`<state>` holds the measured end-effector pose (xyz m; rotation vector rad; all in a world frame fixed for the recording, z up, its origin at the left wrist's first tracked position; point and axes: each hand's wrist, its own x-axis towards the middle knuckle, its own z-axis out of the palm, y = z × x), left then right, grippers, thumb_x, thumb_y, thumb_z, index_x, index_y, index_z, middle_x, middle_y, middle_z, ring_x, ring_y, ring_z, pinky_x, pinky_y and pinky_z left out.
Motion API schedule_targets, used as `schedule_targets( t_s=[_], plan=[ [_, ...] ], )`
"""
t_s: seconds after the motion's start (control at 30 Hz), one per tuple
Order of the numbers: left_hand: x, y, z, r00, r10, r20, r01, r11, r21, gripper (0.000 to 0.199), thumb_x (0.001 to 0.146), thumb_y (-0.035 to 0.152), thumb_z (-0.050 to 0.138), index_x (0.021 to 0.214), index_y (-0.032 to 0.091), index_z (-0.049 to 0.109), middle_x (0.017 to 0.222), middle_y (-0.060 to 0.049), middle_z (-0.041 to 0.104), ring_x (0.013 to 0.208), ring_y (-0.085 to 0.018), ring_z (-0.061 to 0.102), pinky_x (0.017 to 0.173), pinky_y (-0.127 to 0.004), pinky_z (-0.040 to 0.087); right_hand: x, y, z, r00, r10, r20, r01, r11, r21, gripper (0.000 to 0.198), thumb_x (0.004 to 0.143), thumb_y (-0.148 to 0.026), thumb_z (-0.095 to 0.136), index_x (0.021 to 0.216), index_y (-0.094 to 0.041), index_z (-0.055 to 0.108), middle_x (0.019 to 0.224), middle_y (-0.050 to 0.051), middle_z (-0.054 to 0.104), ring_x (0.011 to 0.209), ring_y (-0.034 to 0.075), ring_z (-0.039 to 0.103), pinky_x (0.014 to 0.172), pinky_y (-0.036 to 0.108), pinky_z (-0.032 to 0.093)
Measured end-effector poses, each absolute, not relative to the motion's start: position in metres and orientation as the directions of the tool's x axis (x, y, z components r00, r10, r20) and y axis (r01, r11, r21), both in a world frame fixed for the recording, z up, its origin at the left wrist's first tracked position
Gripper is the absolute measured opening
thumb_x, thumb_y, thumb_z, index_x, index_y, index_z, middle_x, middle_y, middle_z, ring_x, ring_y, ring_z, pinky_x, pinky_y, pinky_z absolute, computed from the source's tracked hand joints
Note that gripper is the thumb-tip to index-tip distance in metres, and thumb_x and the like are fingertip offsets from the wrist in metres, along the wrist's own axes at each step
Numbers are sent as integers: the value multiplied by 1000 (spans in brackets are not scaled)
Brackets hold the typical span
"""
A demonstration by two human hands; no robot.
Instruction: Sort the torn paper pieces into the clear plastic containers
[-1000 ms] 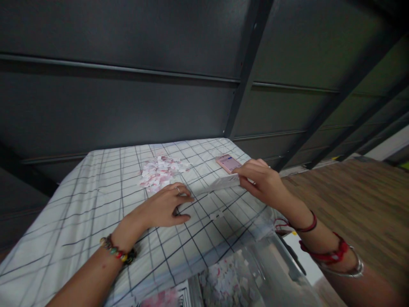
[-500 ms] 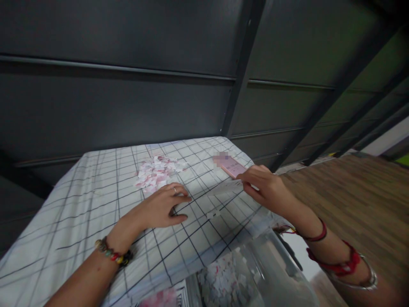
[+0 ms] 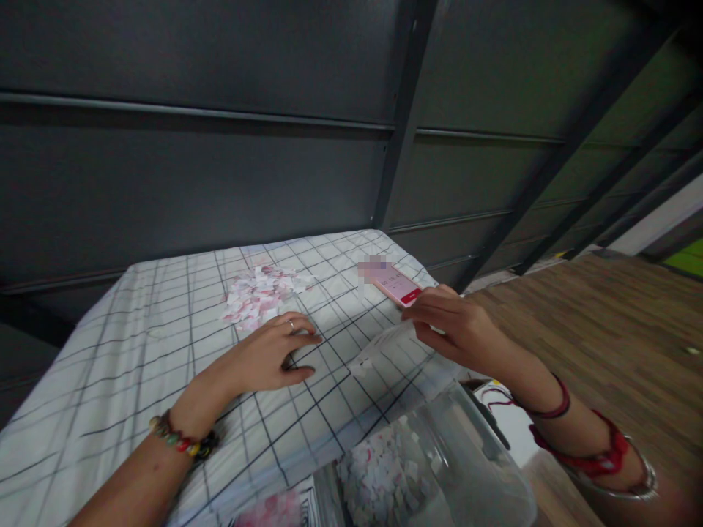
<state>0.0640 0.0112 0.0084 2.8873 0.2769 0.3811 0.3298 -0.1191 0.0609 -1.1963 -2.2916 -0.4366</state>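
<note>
My left hand (image 3: 272,356) rests over the checked cloth (image 3: 231,446), its thumb and fingers apart with nothing between them. Just beyond it lies a loose pile of torn white and pink paper pieces (image 3: 261,294). On the right, my right hand (image 3: 453,326) pinches the end of a pale, blurred paper strip (image 3: 384,340) that slants down toward the cloth. The fingertips that grip it are partly hidden. A small white paper scrap (image 3: 361,364) shows by the strip's lower end. A pink phone (image 3: 394,280) with a lit screen lies right behind my right fingers.
A clear plastic bin (image 3: 488,468) stands at the near edge, with many paper scraps (image 3: 381,472) inside. Beside it is a container with pink pieces (image 3: 274,510). A dark panelled wall (image 3: 192,183) rises behind the table; wooden floor (image 3: 620,344) lies to the right.
The view has shifted slightly, so most things sit a little further left. The paper strip in my right hand now tilts down more steeply. More of the phone's screen, with a red button, shows.
</note>
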Motion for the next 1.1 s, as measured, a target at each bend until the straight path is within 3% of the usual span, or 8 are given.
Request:
schedule_targets(
  t_s=[0.63,0.93,1.1],
  plan=[
    [75,-1,12,968,152,199,108,-970,216,36,75,30,65,109,18,59,110,-9,56,107,-24,48,93,-38,40,342,-173,65,-469,729,499,822,567,-54,12,85,-14,46,91,-15,57,75,4,60,75,15,53,72,33,45],
    [80,-4,7,973,104,205,57,-973,222,39,76,29,63,113,20,57,115,-9,55,111,-24,47,93,-38,40,342,-198,73,-435,764,477,862,507,-27,16,86,-16,43,93,-18,57,69,4,60,68,16,55,65,33,46],
    [79,-1,7,963,120,242,68,-975,211,34,80,31,60,111,20,58,113,-9,56,109,-24,48,93,-37,40,345,-193,74,-410,746,524,877,481,1,14,85,-17,46,94,-17,57,74,6,61,73,18,55,70,34,45]
  ],
)
